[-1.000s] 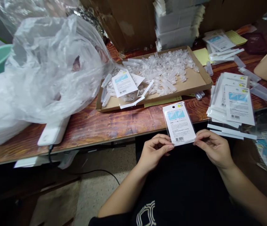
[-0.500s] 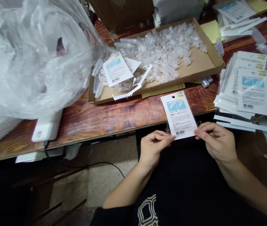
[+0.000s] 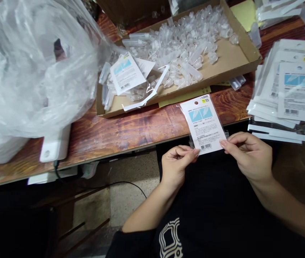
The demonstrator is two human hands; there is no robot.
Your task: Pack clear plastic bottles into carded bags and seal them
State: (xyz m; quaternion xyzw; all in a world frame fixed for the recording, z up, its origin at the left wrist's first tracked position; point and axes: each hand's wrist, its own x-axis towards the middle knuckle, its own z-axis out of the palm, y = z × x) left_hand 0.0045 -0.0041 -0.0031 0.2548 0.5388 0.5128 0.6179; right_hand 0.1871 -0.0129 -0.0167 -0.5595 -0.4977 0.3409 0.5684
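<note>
A clear plastic packet with a white printed card (image 3: 204, 123) inside is held upright-facing in front of me, its bottom corners pinched between both hands. My left hand (image 3: 178, 163) is closed on the lower left corner, thumb on the front. On the lower right corner, my right hand (image 3: 249, 154) pinches with thumb and fingers. The card shows two blue pictures, small print, a yellow mark and a barcode. Just beyond it is a shallow cardboard tray (image 3: 235, 66) of many clear plastic pieces (image 3: 190, 43), with another carded packet (image 3: 128, 73) lying on them.
To the right lies an overlapping stack of carded packets (image 3: 299, 93), beside white strips (image 3: 284, 134). A large translucent plastic bag (image 3: 39, 71) covers the left side, above a white corded device (image 3: 55, 145) at the wooden table's (image 3: 93, 134) edge. Yellow paper (image 3: 243, 14) lies behind.
The view has shifted slightly, so the table items sit elsewhere in the picture. Both hands keep their pinch on the packet's lower corners; the packet looks slightly more tilted.
</note>
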